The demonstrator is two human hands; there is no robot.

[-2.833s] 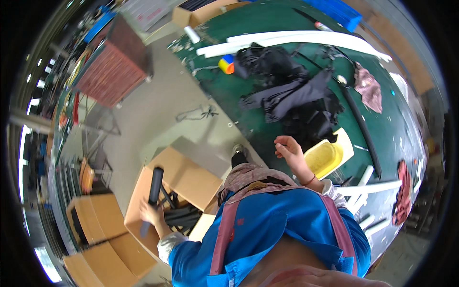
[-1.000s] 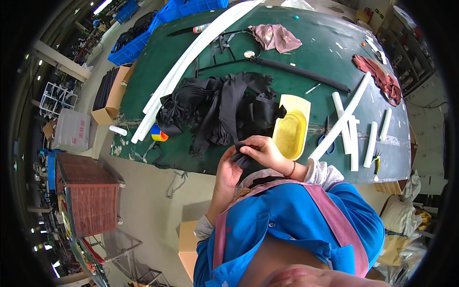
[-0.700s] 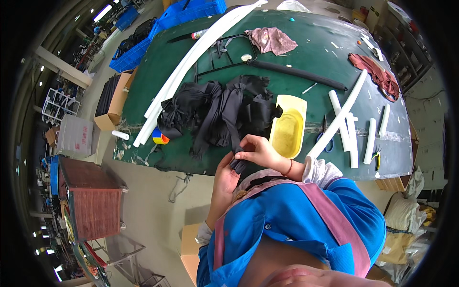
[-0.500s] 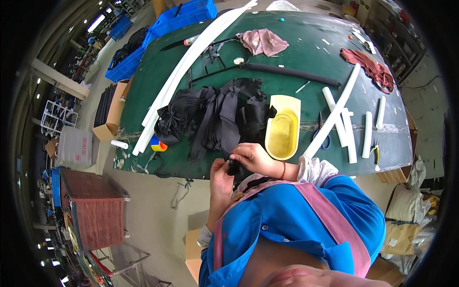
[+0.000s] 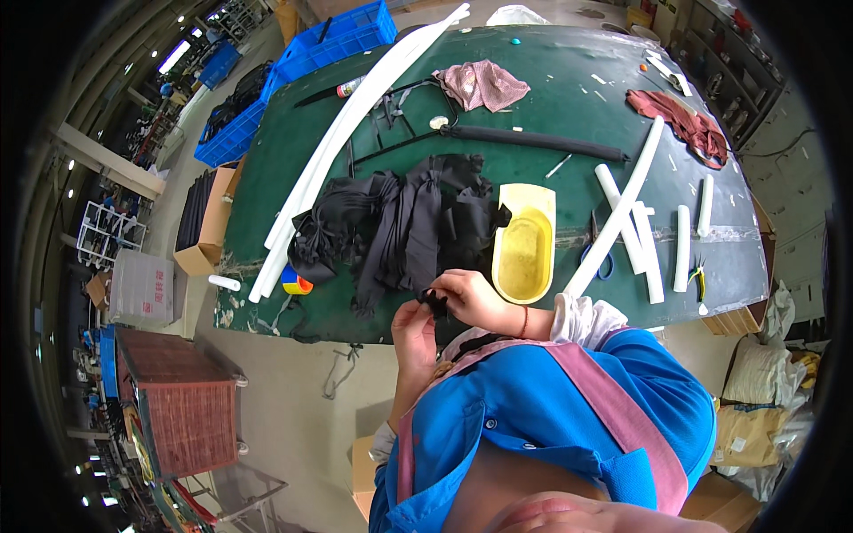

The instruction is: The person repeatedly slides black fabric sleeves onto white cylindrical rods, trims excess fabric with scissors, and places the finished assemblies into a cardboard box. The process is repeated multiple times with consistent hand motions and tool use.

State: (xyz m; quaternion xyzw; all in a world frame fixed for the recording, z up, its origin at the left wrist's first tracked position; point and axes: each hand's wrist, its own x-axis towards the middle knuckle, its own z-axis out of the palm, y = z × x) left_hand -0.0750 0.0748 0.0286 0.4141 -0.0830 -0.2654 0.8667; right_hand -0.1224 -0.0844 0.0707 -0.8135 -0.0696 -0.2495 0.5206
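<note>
At the near edge of the green table (image 5: 355,115), my left hand (image 5: 414,334) and my right hand (image 5: 475,300) are close together, both closed with fingertips pinching a small bunch of black cloth (image 5: 435,304). A large crumpled heap of black cloth (image 5: 400,226) lies just beyond them. Whether the pinched bit joins the heap is unclear. Right of the heap, near my right hand, stands a yellow plastic tub (image 5: 524,258).
White foam tubes (image 5: 342,133) stretch along the left; shorter ones (image 5: 682,249) lie at right with blue-handled scissors (image 5: 605,265) and yellow-handled pliers (image 5: 700,282). Farther back are a black padded bar (image 5: 533,140), a pink cloth (image 5: 482,85) and a reddish cloth (image 5: 682,126). A tape roll (image 5: 296,282) sits left.
The black cloth that hung below my fingers is now bunched up between my fingertips. Both hands stay in almost the same place, and the whole view has shifted slightly.
</note>
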